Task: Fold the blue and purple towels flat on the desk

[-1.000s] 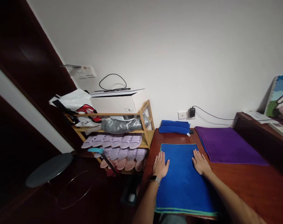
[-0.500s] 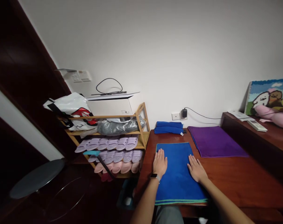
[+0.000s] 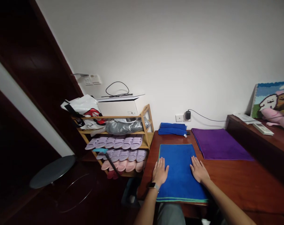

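Note:
A blue towel [image 3: 178,175] with a green edge lies flat in layers on the wooden table [image 3: 226,178], reaching its front edge. My left hand [image 3: 160,172] rests flat on the towel's left side, fingers stretched out; a watch is on that wrist. On the towel's right side lies my right hand [image 3: 199,169], also flat, its fingers slightly apart. Neither hand grips anything. Behind the towel sits a folded blue cloth bundle [image 3: 172,128] with a small white tag. A purple towel [image 3: 223,144] is spread at the back right, blue showing along its left edge.
Left of the table stands a wooden rack [image 3: 146,137] with lilac and pink slippers [image 3: 118,142], a white box [image 3: 118,107] and a bag [image 3: 85,106]. A round stool [image 3: 52,172] is farther left. A black plug [image 3: 188,114] with a cord is on the wall. A raised ledge holds a remote [image 3: 263,128].
The view has turned a little to the left, so things sit further right in it. Both hands have slid slightly toward me along the blue towel, still flat.

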Demonstrator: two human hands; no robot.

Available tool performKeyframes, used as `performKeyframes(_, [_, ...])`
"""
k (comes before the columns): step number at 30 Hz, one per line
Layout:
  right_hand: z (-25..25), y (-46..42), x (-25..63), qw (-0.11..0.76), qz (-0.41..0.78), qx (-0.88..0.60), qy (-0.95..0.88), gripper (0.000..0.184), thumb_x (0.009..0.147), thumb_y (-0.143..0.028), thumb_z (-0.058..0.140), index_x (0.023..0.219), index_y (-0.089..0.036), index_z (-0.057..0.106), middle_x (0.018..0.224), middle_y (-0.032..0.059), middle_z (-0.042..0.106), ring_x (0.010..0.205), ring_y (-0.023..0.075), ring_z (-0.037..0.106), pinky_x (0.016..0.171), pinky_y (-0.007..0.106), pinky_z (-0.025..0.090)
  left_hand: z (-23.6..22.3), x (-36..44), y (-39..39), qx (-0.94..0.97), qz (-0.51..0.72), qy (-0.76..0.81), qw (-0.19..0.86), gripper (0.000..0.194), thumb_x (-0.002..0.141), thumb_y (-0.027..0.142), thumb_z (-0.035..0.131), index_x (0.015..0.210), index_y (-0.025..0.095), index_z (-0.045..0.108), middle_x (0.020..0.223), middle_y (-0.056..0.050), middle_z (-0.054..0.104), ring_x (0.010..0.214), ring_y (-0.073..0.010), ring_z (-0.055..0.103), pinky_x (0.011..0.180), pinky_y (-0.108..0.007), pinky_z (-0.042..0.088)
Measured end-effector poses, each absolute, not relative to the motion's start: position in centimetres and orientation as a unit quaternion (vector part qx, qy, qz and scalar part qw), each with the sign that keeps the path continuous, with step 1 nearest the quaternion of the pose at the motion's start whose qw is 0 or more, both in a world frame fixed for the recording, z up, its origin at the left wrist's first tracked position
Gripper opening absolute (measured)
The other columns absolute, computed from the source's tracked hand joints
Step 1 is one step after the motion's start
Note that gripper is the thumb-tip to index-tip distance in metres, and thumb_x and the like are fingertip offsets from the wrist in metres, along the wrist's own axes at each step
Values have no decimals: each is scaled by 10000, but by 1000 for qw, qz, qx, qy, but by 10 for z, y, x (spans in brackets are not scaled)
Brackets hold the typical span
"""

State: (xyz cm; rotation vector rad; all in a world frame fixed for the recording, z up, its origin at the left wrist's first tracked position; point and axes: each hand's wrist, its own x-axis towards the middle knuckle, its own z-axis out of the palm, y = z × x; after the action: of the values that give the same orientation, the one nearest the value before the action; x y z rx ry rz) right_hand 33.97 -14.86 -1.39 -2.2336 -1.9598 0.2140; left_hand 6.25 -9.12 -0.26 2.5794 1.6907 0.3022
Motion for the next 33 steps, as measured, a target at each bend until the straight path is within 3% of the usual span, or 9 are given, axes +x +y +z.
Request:
performKeyframes(5, [-8,-155,334,53,80,-759,-644,722,1039,-450,163,1651,-71,222,1724,94,195,1604,219,179,1312,444,137,-5,47,-91,825,98,556,-2,657,1065,437,265,1641,125,312,1689,-135,325,1578,-266,258,1283,-496,275])
performKeyframes(16, [-14,-191,316,106,75,-738,-662,732,1035,-449,171,1634,-42,273,1705,103,226,1598,260,209,1309,483,173,6,55,-94,829,111,546,-38,623,1058,388,294,1597,95,406,1657,-141,386,1561,-246,313,1298,-470,246])
performKeyframes(20, [-12,-190,317,114,76,-735,-664,728,1032,-448,174,1635,-55,285,1702,112,230,1596,268,215,1304,484,184,2,107,-122,855,150,494,-45,601,1070,340,259,1619,121,369,1672,-108,372,1572,-245,287,1303,-473,236])
performKeyframes(25, [-21,-188,321,118,72,-728,-671,704,1017,-391,214,1626,-52,310,1700,114,240,1597,265,209,1305,474,179,-13,176,-162,882,138,448,37,642,1096,421,130,1623,139,363,1679,-83,363,1577,-217,274,1303,-443,245])
performKeyframes(33, [-20,-186,318,116,69,-745,-654,722,1034,-449,170,1640,-75,284,1709,103,232,1596,254,219,1306,458,169,7,61,-149,831,77,550,23,655,1080,436,200,1628,109,345,1696,-126,301,1579,-245,257,1303,-464,226])
